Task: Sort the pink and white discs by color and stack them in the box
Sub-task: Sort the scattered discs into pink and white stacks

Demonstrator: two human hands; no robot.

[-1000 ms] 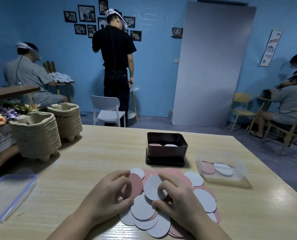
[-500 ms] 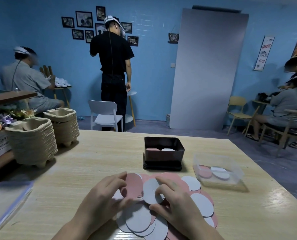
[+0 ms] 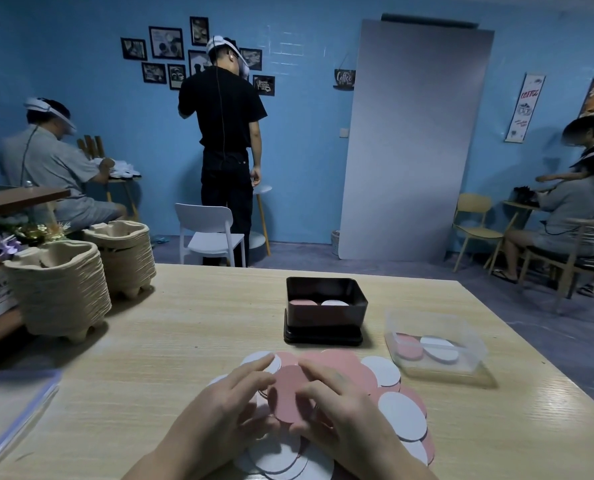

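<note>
Hold: left grip (image 3: pixel 226 407) and right grip (image 3: pixel 344 410) pinch one pink disc (image 3: pixel 288 396) by its edges.
Advice: lift it flat, then carry it to the box (image 3: pixel 325 325) ahead and onto the pink stack (image 3: pixel 302 302).

Blue wall (image 3: pixel 306 150) w/ framed pics (image 3: pixel 165 42), grey door (image 3: pixel 410 133), white chair (image 3: pixel 216 233).

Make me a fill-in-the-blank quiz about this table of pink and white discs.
1. The disc held between the left hand and right hand is ____.
2. In the black box, the white disc lies to the ____ of the pink disc.
3. The pulp tray stacks stand at the table's ____ side.

Missing words: pink; right; left.
</note>
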